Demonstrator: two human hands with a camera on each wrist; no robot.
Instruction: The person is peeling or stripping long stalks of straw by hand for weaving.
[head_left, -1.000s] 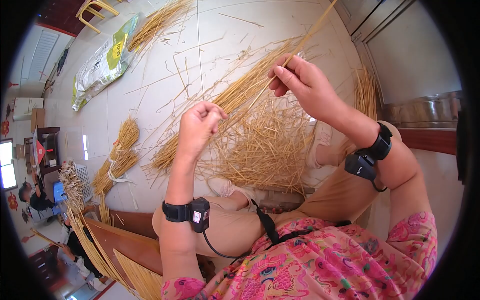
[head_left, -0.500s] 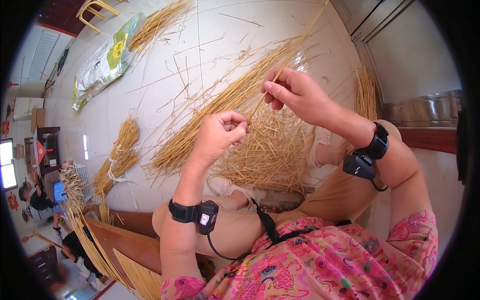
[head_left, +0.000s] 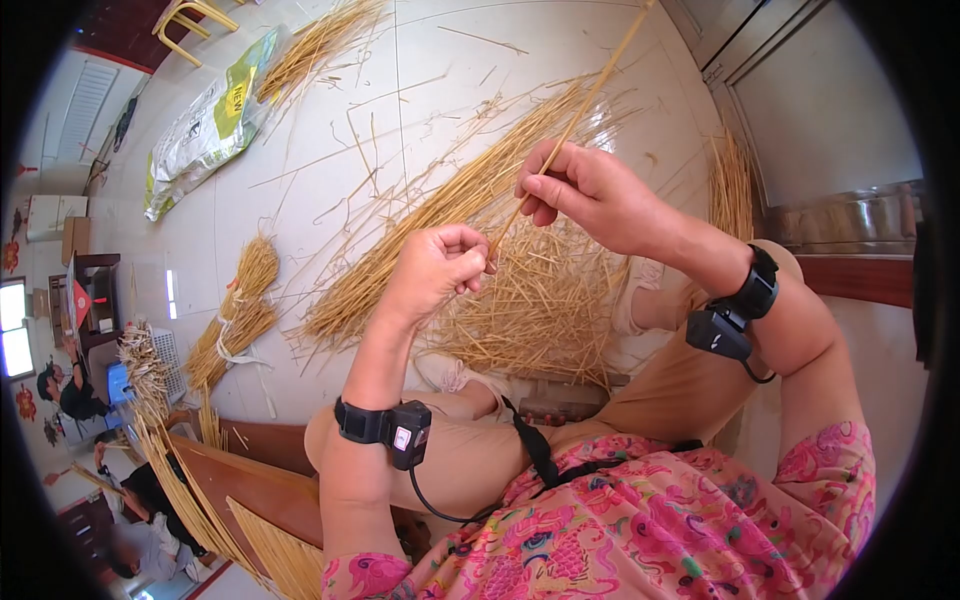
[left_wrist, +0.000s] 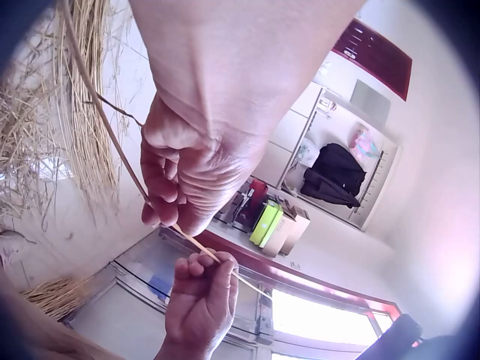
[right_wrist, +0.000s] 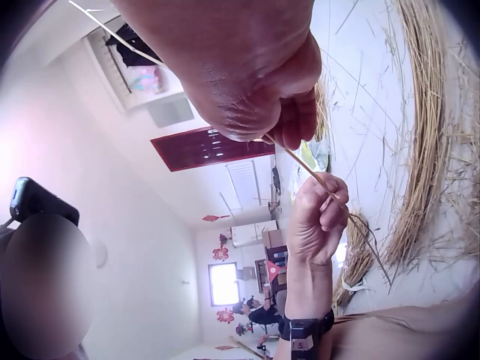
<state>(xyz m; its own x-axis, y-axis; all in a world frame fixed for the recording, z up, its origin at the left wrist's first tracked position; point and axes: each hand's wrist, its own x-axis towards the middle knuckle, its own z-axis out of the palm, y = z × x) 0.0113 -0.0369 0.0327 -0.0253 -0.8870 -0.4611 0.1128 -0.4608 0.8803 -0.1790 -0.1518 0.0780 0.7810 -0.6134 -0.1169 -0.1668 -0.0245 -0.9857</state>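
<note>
A long, thin straw stalk [head_left: 606, 78] runs slantwise through both hands. My right hand [head_left: 592, 195] pinches it between thumb and fingers, and its far end sticks up and away beyond that hand. Lower on the stalk, my left hand [head_left: 436, 268] grips it with curled fingers, close to the right hand. In the left wrist view the stalk [left_wrist: 106, 124] passes under the left fingertips to the right hand [left_wrist: 201, 304]. The right wrist view shows the stalk's other end hanging past the left hand [right_wrist: 319, 217]. Beneath the hands lies a long pile of straw [head_left: 400, 245].
Short loose straw [head_left: 535, 310] is heaped by the person's shoes. To the left lie a tied straw bundle [head_left: 238, 315] and a printed plastic sack [head_left: 215, 120]. More straw [head_left: 732, 185] leans near the metal door at right. A wooden board [head_left: 235, 490] stands beside the left leg.
My left hand has moved right and slightly down, nearer the right hand. The right hand has come a little left and down with the stalk. Both barely shift in the last half second.
</note>
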